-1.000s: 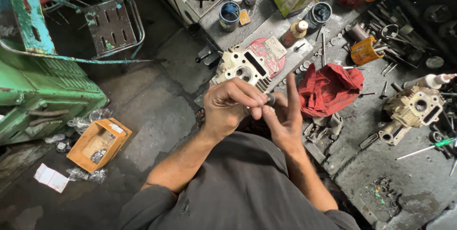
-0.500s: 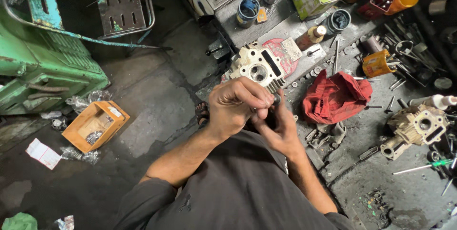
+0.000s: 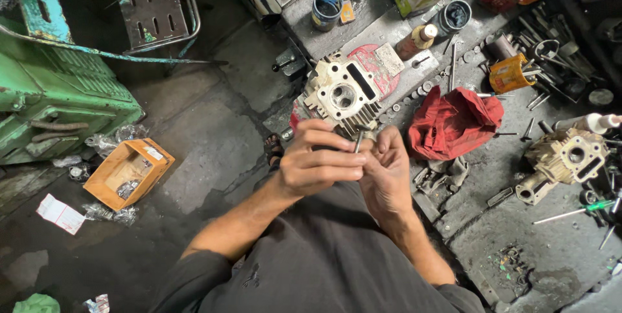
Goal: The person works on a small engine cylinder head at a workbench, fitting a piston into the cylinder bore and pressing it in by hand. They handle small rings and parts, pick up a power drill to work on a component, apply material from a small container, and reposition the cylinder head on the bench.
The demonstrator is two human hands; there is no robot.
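Thin metal rod [image 3: 357, 142], likely a valve stem, pinched upright between both hands just in front of the chest, above the dark floor. Left hand [image 3: 317, 161] curled over, thumb and forefinger closed on the rod's lower part; right hand [image 3: 387, 170] cupped beside it, fingertips meeting the left's around the same piece. Lower end of the rod hidden, so impossible to tell what else sits there.

Just beyond, pale finned cylinder head [image 3: 342, 97] lying on the bench [image 3: 551, 248], central bore open and empty. By the look of it, work mid-way: head stripped and on the bench, small part in hand not yet fitted into anything.

Second engine casting [image 3: 565, 161] farther right, well apart. Red rag [image 3: 453, 122] crumpled between the two. Counted: two castings, one rag, two open tins [image 3: 327, 7] with dark contents, one orange cardboard box [image 3: 128, 172] on the floor to the left, one green-handled screwdriver [image 3: 573, 211]. Loose washers and bolts scattered about, too many and too small to count.
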